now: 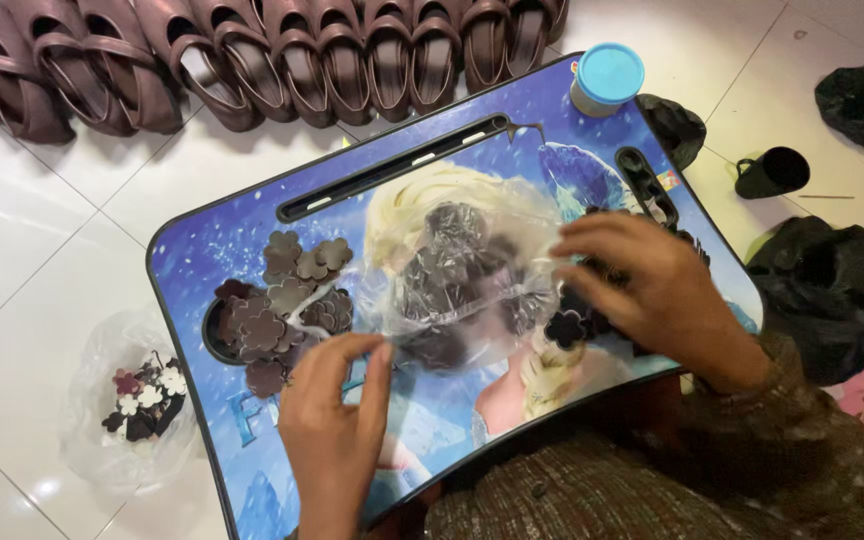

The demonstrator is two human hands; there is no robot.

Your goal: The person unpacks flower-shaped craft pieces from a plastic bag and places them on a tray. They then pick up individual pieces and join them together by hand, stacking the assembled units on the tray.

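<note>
— Two hands on one clear plastic bag [462, 290] of brown flower cutouts, at the middle of the blue lap table [202, 245]?

— Yes. Left hand [337, 420], at six o'clock of the bag, pinches its near edge between thumb and fingers. Right hand [652, 295], at three o'clock, lies curled over the bag's side; whether it grips, I cannot tell.

— Around them?

— Loose brown flower pieces [282, 300] at nine o'clock, a row of brown sandals [282, 55] at twelve, a blue-lidded jar [607, 78] at one.
</note>
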